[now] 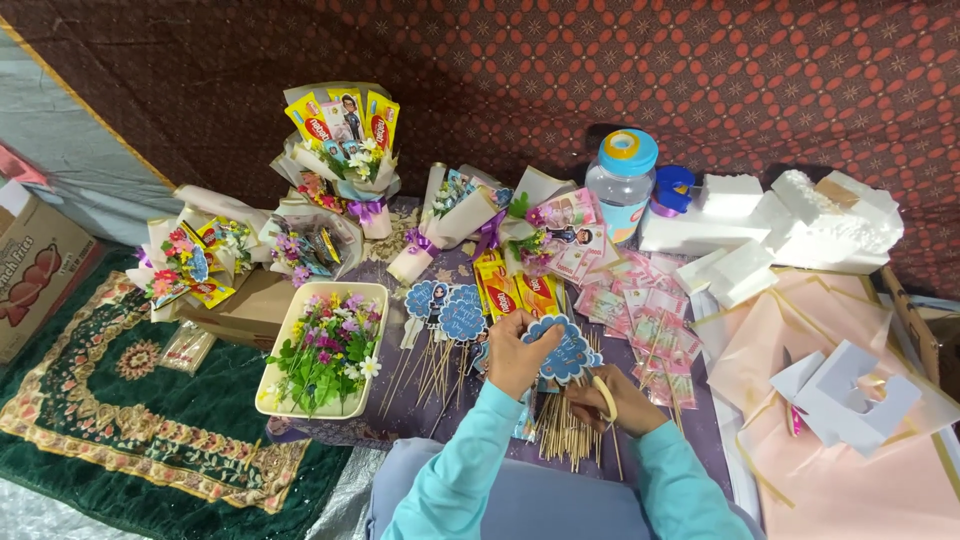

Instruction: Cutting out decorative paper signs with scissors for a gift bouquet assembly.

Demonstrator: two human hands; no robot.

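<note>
Blue scalloped paper topper (566, 350) sits pinched in the left hand (515, 352), fingers curled shut on its left edge, held up just above a loose spread of thin wooden skewers (565, 435). The right hand (622, 403), just below and to the right of the topper, is closed around something yellow (605, 397), a small tool or tape by the look of it, though I cannot tell which. The topper is a flat cloud-shaped card, blue with a pale rim and light lettering.

As a judgement, the work looks partway through: just left of the left hand several similar blue toppers (448, 308) already stand mounted on sticks, while many bare skewers remain under the hands. Further left lies a white tray of artificial flowers (322, 352), and beyond the hands rest finished bouquets (345, 150), with pink wrapped packets (645, 325) to the right.
</note>
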